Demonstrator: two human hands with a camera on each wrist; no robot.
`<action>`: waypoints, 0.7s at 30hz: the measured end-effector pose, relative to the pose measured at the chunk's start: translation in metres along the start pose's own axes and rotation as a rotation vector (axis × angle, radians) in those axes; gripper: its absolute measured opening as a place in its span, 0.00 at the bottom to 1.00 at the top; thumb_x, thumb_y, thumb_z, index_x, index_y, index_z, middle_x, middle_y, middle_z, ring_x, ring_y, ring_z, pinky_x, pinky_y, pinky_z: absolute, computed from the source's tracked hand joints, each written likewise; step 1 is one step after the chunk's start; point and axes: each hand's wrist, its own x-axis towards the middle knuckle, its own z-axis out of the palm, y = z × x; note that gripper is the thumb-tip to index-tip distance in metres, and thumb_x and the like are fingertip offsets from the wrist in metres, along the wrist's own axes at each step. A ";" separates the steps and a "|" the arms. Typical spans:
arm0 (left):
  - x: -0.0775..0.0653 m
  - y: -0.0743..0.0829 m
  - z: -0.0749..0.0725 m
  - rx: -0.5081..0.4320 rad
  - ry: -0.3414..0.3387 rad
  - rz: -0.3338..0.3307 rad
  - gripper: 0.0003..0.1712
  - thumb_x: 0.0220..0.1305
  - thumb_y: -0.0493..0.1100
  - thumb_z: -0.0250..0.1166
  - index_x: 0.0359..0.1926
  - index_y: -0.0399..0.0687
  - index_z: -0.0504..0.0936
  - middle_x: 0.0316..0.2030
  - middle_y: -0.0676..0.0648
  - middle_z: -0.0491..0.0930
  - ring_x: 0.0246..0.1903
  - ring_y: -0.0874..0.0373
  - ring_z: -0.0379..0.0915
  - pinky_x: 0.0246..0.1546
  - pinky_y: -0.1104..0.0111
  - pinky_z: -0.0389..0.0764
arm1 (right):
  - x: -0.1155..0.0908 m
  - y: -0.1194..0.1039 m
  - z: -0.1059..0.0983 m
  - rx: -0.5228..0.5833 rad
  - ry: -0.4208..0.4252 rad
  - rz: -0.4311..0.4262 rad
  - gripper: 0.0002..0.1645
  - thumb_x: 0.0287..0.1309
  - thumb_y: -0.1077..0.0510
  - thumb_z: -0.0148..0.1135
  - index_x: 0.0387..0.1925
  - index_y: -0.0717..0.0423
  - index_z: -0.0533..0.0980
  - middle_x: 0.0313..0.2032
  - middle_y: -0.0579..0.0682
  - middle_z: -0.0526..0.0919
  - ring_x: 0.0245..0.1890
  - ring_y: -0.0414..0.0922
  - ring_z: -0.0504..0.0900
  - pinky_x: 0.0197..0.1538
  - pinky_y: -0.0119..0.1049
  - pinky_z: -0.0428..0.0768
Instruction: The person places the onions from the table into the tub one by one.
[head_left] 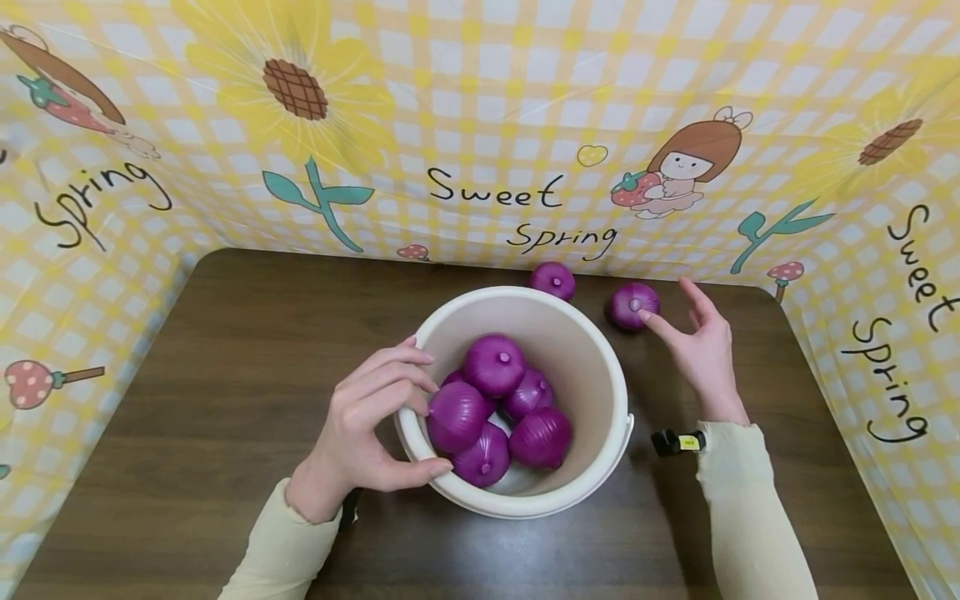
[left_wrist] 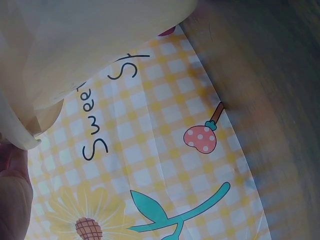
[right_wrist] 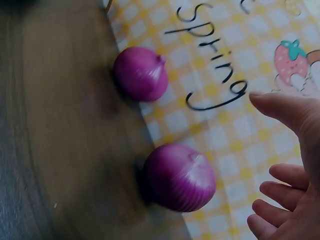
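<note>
A white bucket holds several purple onions. My left hand grips its left side, fingers bent over the rim and thumb along the near edge; the left wrist view shows the bucket's outer wall from below the rim. On the right, my right hand hovers with thumb and fingers spread around the right side of a loose onion. In the right wrist view a gap shows between that onion and the fingers. A second loose onion sits behind the bucket, partly hidden by its rim.
Everything stands on a dark brown wooden table. A yellow checked cloth with flowers and lettering rises behind the table's back edge and along both sides. The bucket's handle end shows on its right side.
</note>
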 end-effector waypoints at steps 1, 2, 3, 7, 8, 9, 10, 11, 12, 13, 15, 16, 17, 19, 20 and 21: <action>0.000 0.000 0.000 0.000 -0.001 -0.001 0.27 0.55 0.60 0.74 0.25 0.41 0.76 0.30 0.41 0.81 0.40 0.40 0.78 0.62 0.49 0.76 | 0.001 0.002 0.001 -0.010 -0.002 -0.003 0.52 0.59 0.44 0.74 0.78 0.49 0.59 0.76 0.46 0.59 0.75 0.57 0.55 0.76 0.48 0.56; 0.000 -0.001 0.000 0.000 -0.003 -0.002 0.27 0.55 0.60 0.74 0.25 0.41 0.76 0.30 0.41 0.81 0.40 0.40 0.78 0.62 0.49 0.76 | 0.002 0.005 0.001 -0.021 -0.004 -0.005 0.52 0.58 0.44 0.74 0.78 0.49 0.59 0.77 0.47 0.58 0.75 0.57 0.55 0.76 0.48 0.56; -0.001 -0.001 0.001 0.000 -0.005 -0.004 0.27 0.55 0.60 0.74 0.25 0.41 0.76 0.30 0.41 0.81 0.40 0.40 0.78 0.62 0.49 0.76 | 0.003 0.007 0.002 -0.030 -0.002 -0.011 0.53 0.58 0.45 0.75 0.78 0.50 0.59 0.77 0.47 0.58 0.75 0.57 0.55 0.76 0.47 0.56; -0.002 -0.002 0.001 -0.001 -0.013 -0.011 0.27 0.55 0.60 0.74 0.25 0.41 0.77 0.31 0.41 0.82 0.41 0.41 0.78 0.62 0.48 0.75 | 0.008 0.016 0.005 -0.051 -0.003 -0.032 0.54 0.57 0.47 0.76 0.78 0.52 0.58 0.76 0.50 0.59 0.75 0.56 0.56 0.76 0.46 0.56; -0.002 -0.002 0.001 -0.001 -0.013 -0.010 0.27 0.55 0.60 0.74 0.25 0.41 0.76 0.31 0.41 0.82 0.41 0.41 0.78 0.62 0.48 0.76 | 0.009 0.017 0.006 -0.053 -0.005 -0.038 0.54 0.57 0.48 0.76 0.78 0.53 0.57 0.76 0.50 0.59 0.75 0.55 0.56 0.76 0.46 0.56; -0.001 -0.002 0.001 -0.002 -0.012 -0.010 0.27 0.54 0.60 0.74 0.25 0.41 0.76 0.31 0.41 0.82 0.41 0.41 0.78 0.62 0.48 0.76 | 0.010 0.019 0.007 -0.054 -0.006 -0.042 0.55 0.57 0.49 0.76 0.78 0.54 0.57 0.76 0.51 0.59 0.75 0.55 0.56 0.76 0.46 0.56; -0.001 -0.002 0.001 -0.003 -0.012 -0.008 0.27 0.54 0.60 0.74 0.25 0.41 0.76 0.30 0.41 0.82 0.41 0.41 0.78 0.61 0.48 0.76 | 0.011 0.020 0.008 -0.056 -0.007 -0.045 0.55 0.57 0.49 0.76 0.78 0.54 0.57 0.76 0.51 0.59 0.75 0.55 0.56 0.76 0.46 0.56; -0.001 -0.001 0.001 -0.003 -0.010 -0.008 0.27 0.55 0.60 0.74 0.25 0.41 0.76 0.30 0.41 0.82 0.41 0.41 0.78 0.61 0.48 0.76 | 0.012 0.021 0.008 -0.056 -0.008 -0.046 0.55 0.57 0.50 0.77 0.78 0.54 0.57 0.76 0.51 0.59 0.75 0.54 0.56 0.76 0.46 0.56; 0.000 -0.001 0.001 -0.003 -0.009 -0.008 0.27 0.55 0.60 0.74 0.25 0.41 0.76 0.30 0.41 0.82 0.41 0.41 0.78 0.61 0.48 0.76 | 0.013 0.021 0.009 -0.057 -0.009 -0.045 0.55 0.56 0.50 0.77 0.78 0.54 0.57 0.76 0.51 0.59 0.75 0.54 0.56 0.76 0.47 0.56; 0.000 -0.001 0.001 -0.003 -0.008 -0.007 0.27 0.55 0.60 0.74 0.25 0.41 0.76 0.30 0.41 0.82 0.41 0.41 0.78 0.61 0.48 0.76 | 0.014 0.021 0.010 -0.057 -0.012 -0.044 0.56 0.56 0.50 0.77 0.78 0.55 0.57 0.76 0.52 0.59 0.75 0.54 0.56 0.76 0.47 0.56; 0.000 -0.001 0.001 -0.004 -0.006 -0.008 0.27 0.55 0.60 0.74 0.24 0.41 0.76 0.30 0.41 0.82 0.41 0.41 0.78 0.62 0.48 0.76 | 0.015 0.022 0.011 -0.062 -0.015 -0.038 0.56 0.56 0.49 0.77 0.78 0.54 0.57 0.76 0.51 0.59 0.75 0.54 0.56 0.76 0.47 0.57; 0.000 0.000 0.000 -0.003 -0.005 -0.007 0.27 0.55 0.60 0.74 0.24 0.41 0.76 0.30 0.41 0.82 0.41 0.41 0.78 0.62 0.49 0.76 | 0.015 0.022 0.011 -0.064 -0.015 -0.034 0.56 0.55 0.49 0.78 0.78 0.54 0.57 0.76 0.51 0.59 0.75 0.54 0.57 0.76 0.47 0.57; 0.000 0.000 0.000 -0.003 -0.004 -0.008 0.27 0.55 0.60 0.74 0.24 0.41 0.76 0.30 0.41 0.82 0.41 0.41 0.78 0.62 0.49 0.76 | 0.016 0.022 0.011 -0.066 -0.016 -0.031 0.56 0.55 0.48 0.78 0.78 0.54 0.57 0.76 0.51 0.59 0.75 0.54 0.57 0.76 0.48 0.57; 0.001 0.000 0.000 -0.003 -0.003 -0.007 0.27 0.55 0.60 0.74 0.24 0.41 0.76 0.30 0.41 0.81 0.40 0.41 0.78 0.62 0.49 0.76 | 0.017 0.022 0.012 -0.069 -0.018 -0.028 0.56 0.55 0.48 0.78 0.78 0.54 0.57 0.76 0.51 0.59 0.75 0.55 0.57 0.75 0.48 0.58; 0.001 0.000 0.000 -0.003 -0.003 -0.007 0.27 0.55 0.60 0.74 0.24 0.41 0.76 0.30 0.41 0.81 0.40 0.41 0.78 0.62 0.49 0.76 | 0.017 0.022 0.012 -0.072 -0.017 -0.026 0.56 0.55 0.49 0.78 0.78 0.54 0.57 0.76 0.52 0.59 0.75 0.55 0.57 0.75 0.48 0.58; 0.001 0.000 0.000 -0.004 -0.002 -0.006 0.27 0.55 0.60 0.74 0.24 0.41 0.76 0.30 0.41 0.81 0.40 0.41 0.78 0.62 0.49 0.76 | 0.018 0.022 0.013 -0.073 -0.016 -0.024 0.56 0.55 0.49 0.78 0.78 0.54 0.57 0.76 0.52 0.59 0.75 0.55 0.57 0.75 0.48 0.58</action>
